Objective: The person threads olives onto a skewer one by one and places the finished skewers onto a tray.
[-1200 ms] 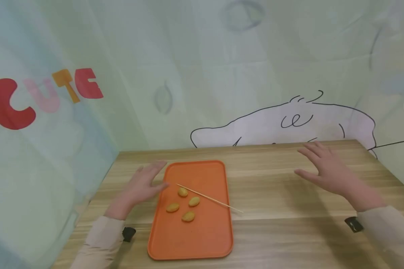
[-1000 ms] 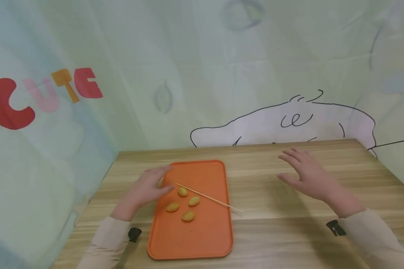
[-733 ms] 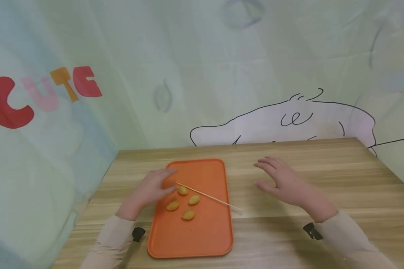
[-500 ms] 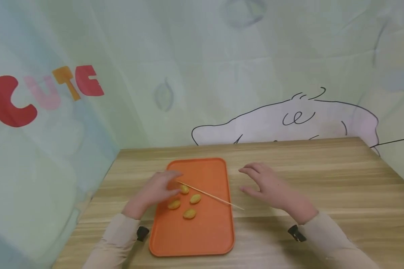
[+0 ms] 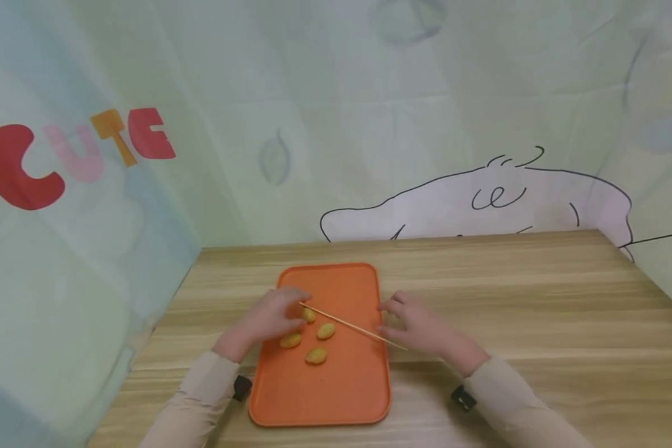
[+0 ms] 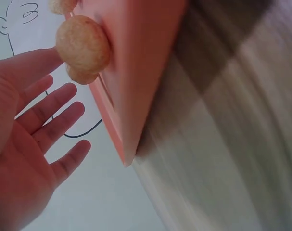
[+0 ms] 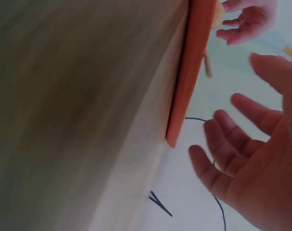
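On the orange tray (image 5: 325,398) lie several small golden-brown oval puffs (image 5: 316,356) with a slightly rough surface. A thin wooden skewer (image 5: 344,322) slants across the tray, its right end jutting past the right rim. My left hand (image 5: 270,316) hovers at the tray's left side with fingers spread. In the left wrist view its thumb overlaps a rounded puff (image 6: 83,43). My right hand (image 5: 417,325) is at the right rim beside the skewer's overhanging end, fingers loosely bent and holding nothing; the right wrist view shows the palm facing the tray's edge.
The tray sits left of the middle on a wood-grain table (image 5: 509,280). Behind and to the left hangs a printed cloth backdrop (image 5: 246,93) meeting the table's edges. A dark wrist-camera mount (image 5: 463,398) protrudes below my right cuff.
My right hand has swept left and nearer, from the table's right side to the tray's right rim. My left hand has shifted right, over the tray's left edge. Puffs and skewer stay put.
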Action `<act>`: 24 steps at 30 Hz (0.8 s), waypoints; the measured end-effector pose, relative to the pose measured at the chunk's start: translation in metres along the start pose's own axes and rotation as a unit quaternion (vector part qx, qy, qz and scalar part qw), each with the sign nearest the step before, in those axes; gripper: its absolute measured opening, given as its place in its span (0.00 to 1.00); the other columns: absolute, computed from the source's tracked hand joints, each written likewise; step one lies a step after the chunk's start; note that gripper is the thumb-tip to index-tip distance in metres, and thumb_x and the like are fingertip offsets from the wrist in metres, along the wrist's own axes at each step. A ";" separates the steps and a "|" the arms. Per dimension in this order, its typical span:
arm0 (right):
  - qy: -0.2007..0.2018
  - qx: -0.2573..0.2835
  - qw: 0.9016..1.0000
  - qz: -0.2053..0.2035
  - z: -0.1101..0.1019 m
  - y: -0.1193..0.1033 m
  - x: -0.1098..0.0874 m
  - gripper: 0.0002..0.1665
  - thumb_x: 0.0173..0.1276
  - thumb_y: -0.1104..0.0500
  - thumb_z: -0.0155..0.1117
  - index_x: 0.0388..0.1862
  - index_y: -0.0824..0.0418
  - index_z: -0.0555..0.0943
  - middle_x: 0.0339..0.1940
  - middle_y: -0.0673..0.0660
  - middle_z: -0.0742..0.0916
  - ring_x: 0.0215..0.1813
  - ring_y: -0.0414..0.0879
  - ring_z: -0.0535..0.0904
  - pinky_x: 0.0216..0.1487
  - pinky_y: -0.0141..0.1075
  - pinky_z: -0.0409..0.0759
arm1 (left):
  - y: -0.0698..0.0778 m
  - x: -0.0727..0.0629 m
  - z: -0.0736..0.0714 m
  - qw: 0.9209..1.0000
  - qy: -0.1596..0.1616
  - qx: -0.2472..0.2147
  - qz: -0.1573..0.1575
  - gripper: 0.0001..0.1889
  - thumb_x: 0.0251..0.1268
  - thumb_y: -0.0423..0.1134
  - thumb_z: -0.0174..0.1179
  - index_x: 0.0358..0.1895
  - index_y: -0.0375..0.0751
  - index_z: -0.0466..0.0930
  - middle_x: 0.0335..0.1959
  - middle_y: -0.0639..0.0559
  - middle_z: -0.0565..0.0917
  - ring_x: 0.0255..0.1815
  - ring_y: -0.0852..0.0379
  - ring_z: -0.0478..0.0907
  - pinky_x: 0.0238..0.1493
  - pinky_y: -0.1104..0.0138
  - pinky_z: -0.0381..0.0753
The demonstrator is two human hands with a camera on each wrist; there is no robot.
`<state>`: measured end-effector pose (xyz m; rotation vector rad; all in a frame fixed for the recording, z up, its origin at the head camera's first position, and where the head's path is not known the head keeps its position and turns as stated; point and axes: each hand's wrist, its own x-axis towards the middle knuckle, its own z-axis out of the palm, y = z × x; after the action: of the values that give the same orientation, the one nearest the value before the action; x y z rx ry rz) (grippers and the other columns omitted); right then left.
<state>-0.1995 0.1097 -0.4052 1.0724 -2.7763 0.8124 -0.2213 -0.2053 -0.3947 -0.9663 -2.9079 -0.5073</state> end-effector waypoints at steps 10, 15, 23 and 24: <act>-0.066 0.042 0.996 0.045 0.005 -0.003 0.009 0.21 0.65 0.53 0.66 0.51 0.65 0.81 0.42 0.56 0.80 0.39 0.45 0.75 0.44 0.41 0.77 | 0.001 0.003 0.004 0.999 -0.037 0.006 -0.003 0.22 0.58 0.38 0.68 0.56 0.34 0.79 0.52 0.43 0.81 0.54 0.45 0.77 0.56 0.51 0.75; -0.092 0.049 0.992 0.066 0.009 -0.002 0.016 0.18 0.64 0.53 0.67 0.48 0.63 0.82 0.39 0.53 0.79 0.38 0.43 0.72 0.41 0.38 0.75 | 0.002 0.004 0.005 0.999 -0.043 0.007 -0.005 0.20 0.60 0.38 0.67 0.55 0.35 0.80 0.50 0.44 0.81 0.52 0.46 0.77 0.55 0.52 0.76; -0.113 0.037 0.991 0.056 0.012 -0.002 0.020 0.10 0.64 0.54 0.67 0.36 0.60 0.84 0.32 0.49 0.80 0.36 0.42 0.73 0.39 0.37 0.74 | 0.004 0.005 0.007 0.999 -0.043 0.000 -0.009 0.17 0.60 0.36 0.66 0.52 0.36 0.82 0.49 0.44 0.82 0.51 0.47 0.78 0.54 0.52 0.76; -0.114 0.038 0.991 0.054 0.012 -0.002 0.020 0.09 0.64 0.55 0.67 0.36 0.60 0.85 0.31 0.49 0.80 0.36 0.42 0.73 0.38 0.37 0.74 | 0.004 0.005 0.007 0.999 -0.042 -0.001 -0.008 0.17 0.60 0.36 0.66 0.52 0.36 0.82 0.48 0.45 0.82 0.50 0.47 0.78 0.53 0.52 0.77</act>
<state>-0.2114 0.0903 -0.4103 1.0998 -3.0405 0.8655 -0.2221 -0.1973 -0.3996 -0.9899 -2.9906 -0.4810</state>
